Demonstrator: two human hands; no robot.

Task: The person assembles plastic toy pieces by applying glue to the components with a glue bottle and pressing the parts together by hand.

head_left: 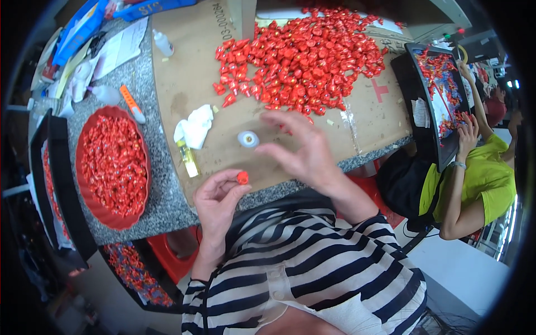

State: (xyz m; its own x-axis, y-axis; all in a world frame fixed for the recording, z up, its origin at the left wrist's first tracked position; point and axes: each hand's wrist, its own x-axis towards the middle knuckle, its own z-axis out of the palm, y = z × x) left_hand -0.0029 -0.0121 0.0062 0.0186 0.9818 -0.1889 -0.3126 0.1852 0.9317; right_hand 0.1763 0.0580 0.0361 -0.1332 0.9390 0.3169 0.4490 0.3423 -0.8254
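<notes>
Between the thumb and fingers of my left hand (216,198) is a small red plastic piece (242,177), held over the near edge of the cardboard. My right hand (304,148) is spread, thumb and fingers apart, with nothing seen between them. Just left of its thumb stands a small white bottle (248,139), seen from above. Beyond my right hand lies a large heap of similar red pieces (307,61). A crumpled white tissue (195,127) and a small bottle of yellow liquid (188,160) lie beyond my left hand.
At left, a red scalloped basin (86,192) holds many red pieces, beside an orange-handled cutter (129,101). A white dropper bottle (163,43) stands at the far left of the cardboard (184,72). At right, a person in a yellow-green shirt (486,173) works at a black tray (410,84).
</notes>
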